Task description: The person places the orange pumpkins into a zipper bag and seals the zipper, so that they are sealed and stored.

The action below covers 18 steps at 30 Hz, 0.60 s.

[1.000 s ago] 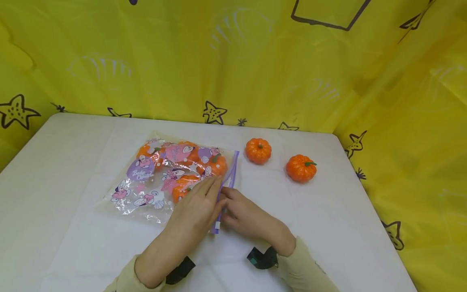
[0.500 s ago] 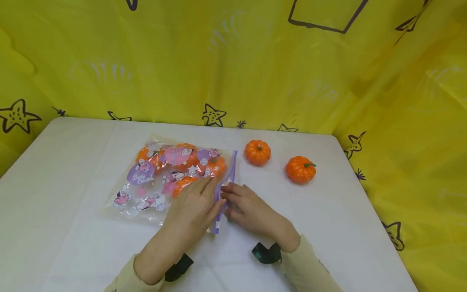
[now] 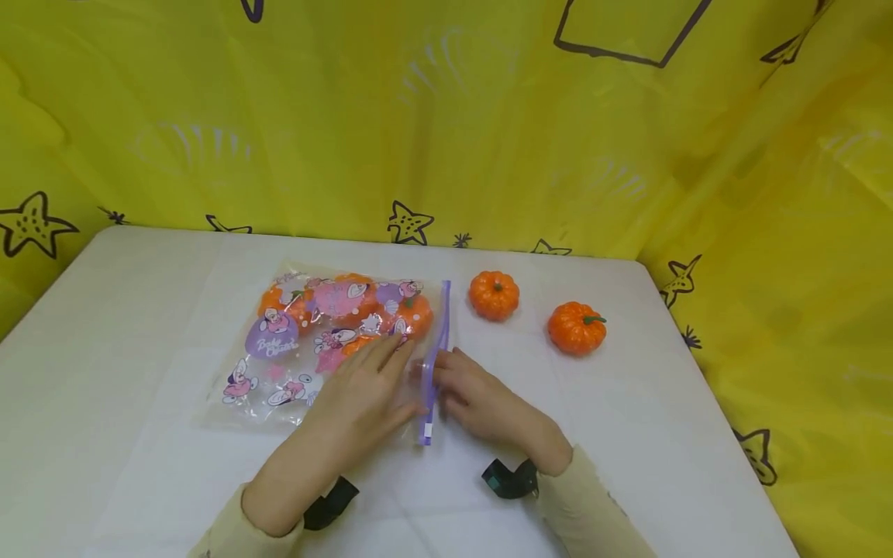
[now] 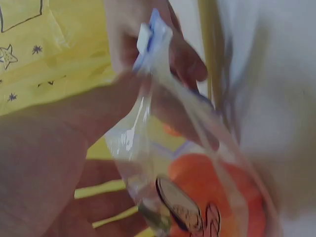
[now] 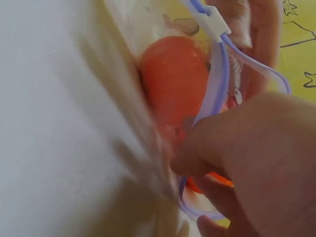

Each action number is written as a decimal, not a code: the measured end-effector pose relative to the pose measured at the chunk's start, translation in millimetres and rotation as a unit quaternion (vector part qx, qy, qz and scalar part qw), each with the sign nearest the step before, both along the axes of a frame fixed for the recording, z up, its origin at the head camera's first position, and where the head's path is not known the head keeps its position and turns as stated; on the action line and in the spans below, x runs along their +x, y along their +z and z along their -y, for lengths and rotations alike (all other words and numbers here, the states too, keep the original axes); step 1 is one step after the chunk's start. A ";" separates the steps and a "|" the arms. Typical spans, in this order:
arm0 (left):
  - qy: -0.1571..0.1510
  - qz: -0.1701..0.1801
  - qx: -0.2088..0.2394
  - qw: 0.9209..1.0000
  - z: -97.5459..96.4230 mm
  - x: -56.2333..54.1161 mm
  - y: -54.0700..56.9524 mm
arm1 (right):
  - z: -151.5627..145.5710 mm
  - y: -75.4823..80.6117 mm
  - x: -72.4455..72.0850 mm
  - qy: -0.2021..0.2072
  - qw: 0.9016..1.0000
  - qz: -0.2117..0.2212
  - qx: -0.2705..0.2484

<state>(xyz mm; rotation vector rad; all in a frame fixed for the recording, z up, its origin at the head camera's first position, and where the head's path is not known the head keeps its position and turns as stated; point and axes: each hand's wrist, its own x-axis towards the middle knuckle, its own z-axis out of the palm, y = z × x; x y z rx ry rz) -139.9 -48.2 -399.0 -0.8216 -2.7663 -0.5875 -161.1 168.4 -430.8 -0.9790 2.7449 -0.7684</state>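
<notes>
- The bag [image 3: 265,370] lies on the white tabletop [image 3: 139,341]; its mouth, with a purple zip [image 3: 445,310], faces right.
- Behind the bag, the tabletop's far edge is near; its right edge is well apart from the bag.
- To the left of the bag, white surface stretches widely.
- Right of the bag, the first loose pumpkin [image 3: 494,294] sits just beside the zip, with narrow room between; the second loose pumpkin [image 3: 577,328] is farther right.
- Through the bag's clear, printed wall, four pumpkins show: three along its far side, one nearer, partly covered by the left hand [image 3: 359,403].
- This hand rests on the bag, fingers extended, its thumb reaching the zip.
- The right hand [image 3: 484,399] has fingers in the bag's gaping mouth; whether they pinch its edge, I cannot tell.
</notes>
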 end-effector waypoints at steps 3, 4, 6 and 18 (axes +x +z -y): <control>-0.033 0.002 -0.004 0.999 6.8 -1.7 -2.4 | 0.2 -0.2 2.2 0.006 0.999 0.026 -0.026; -0.042 0.007 -0.006 0.999 8.7 -1.8 -3.2 | 0.7 -0.6 2.5 0.007 0.999 0.031 -0.033; -0.056 0.021 -0.016 0.998 12.3 -1.0 -4.9 | 2.4 -0.9 2.7 0.008 0.998 0.040 -0.042; -0.060 0.031 -0.030 0.997 11.2 0.7 -12.2 | 10.0 -5.7 1.0 0.013 1.000 -0.006 0.000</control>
